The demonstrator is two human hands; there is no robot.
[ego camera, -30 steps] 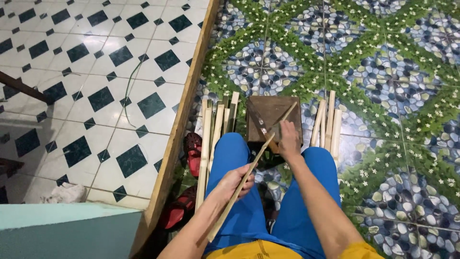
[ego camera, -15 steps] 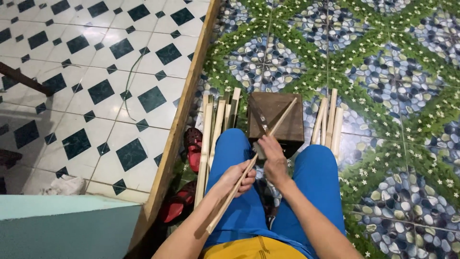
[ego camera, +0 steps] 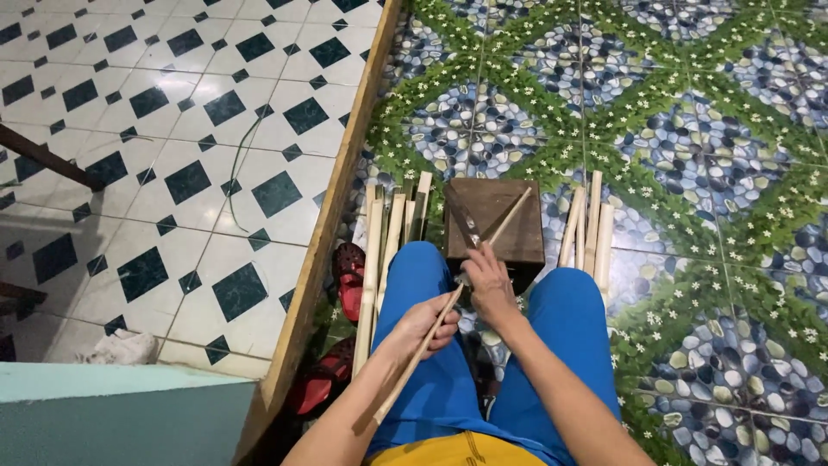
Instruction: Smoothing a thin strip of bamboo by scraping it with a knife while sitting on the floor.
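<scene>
I sit with blue-trousered legs apart over a patterned floor. My left hand (ego camera: 427,321) grips a long bamboo strip (ego camera: 431,336) that slants from my left forearm up to a dark wooden block (ego camera: 504,220) between my knees. My right hand (ego camera: 488,280) is closed around the handle of a knife (ego camera: 463,223), whose blade lies across the strip above the block. Split bamboo slats lie in a pile left of the block (ego camera: 388,250) and in another pile to its right (ego camera: 588,226).
A long wooden beam (ego camera: 332,224) runs diagonally between the pebble-patterned floor and the white tiles with dark diamonds. Red sandals (ego camera: 347,278) lie by my left leg. A teal surface (ego camera: 121,414) fills the lower left corner. A cable (ego camera: 237,164) trails over the tiles.
My right hand has drawn back from the block's near edge toward my body, bringing the knife along the strip. My left hand kept its hold on the strip.
</scene>
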